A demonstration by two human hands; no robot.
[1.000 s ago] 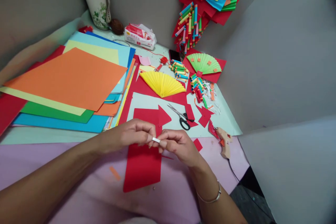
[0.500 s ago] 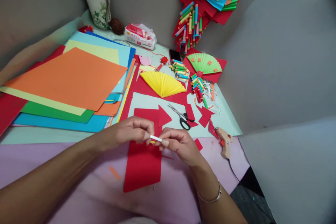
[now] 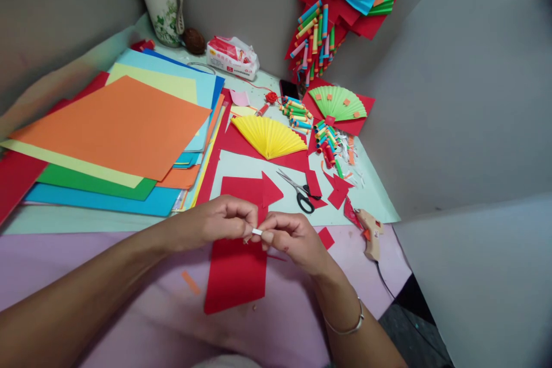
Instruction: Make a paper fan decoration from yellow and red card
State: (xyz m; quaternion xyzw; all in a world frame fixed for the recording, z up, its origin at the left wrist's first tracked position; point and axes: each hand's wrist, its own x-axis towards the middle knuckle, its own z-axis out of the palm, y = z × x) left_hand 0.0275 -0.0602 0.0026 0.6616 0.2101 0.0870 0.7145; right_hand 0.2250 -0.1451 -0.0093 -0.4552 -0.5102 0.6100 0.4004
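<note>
Between my fingertips is a small white strip [image 3: 257, 232], mostly covered by the fingers. My left hand [image 3: 226, 218] pinches its left end and my right hand [image 3: 291, 237] pinches the right end; the fingertips almost touch. Under both hands lies a long red paper piece [image 3: 236, 276]. Beyond them rest black-handled scissors [image 3: 297, 191], blades apart, beside a red paper triangle [image 3: 271, 190] and a red rectangle [image 3: 313, 183]. A pleated yellow paper fan [image 3: 268, 137] lies on red paper farther back.
Coloured paper sheets [image 3: 116, 126] are stacked at left. Small rolled paper tubes [image 3: 296, 112] lie near a pale green fan [image 3: 337, 103]. A corded glue gun [image 3: 371, 233] rests at right. A tumbler [image 3: 159, 3], a tissue pack [image 3: 233, 58] and a phone [image 3: 288, 89] stand or lie behind.
My hands have drawn closer together, and less of the white strip shows between the fingertips. The other things have kept their places; the view has shifted slightly.
</note>
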